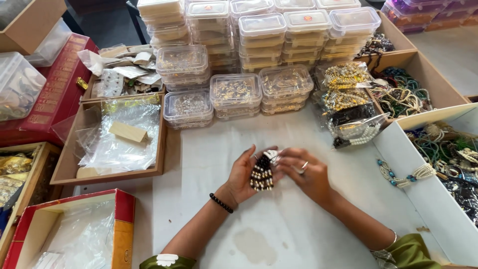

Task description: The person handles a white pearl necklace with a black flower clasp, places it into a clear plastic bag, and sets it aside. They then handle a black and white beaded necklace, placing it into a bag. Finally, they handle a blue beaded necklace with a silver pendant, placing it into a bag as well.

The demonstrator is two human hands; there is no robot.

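Seen from above, over a white table (279, 219) crowded with jewellery stock. At centre, left hand (242, 175) palm up with a black bead bracelet on its wrist, cradling a bundle of black and pale beaded strands (262, 174) that lies across the palm and fingers. Right hand (303, 172), with a ring on one finger, meeting it from the right, fingertips closed on the top end of the bundle; left grip curled loosely around the strands rather than pinched. Far behind the hands, stacks of clear plastic boxes (259, 45), the nearest ones holding small gold-coloured pieces. To the far right, clear bags of beaded necklaces (348, 99) beside a wooden tray (423, 65) of tangled beads. At right, a white box (423, 194) with a white and blue beaded string (406, 175) draped over its wall. At left, a wooden tray with plastic sheets (119, 134), and near left, a red and white box (74, 234).
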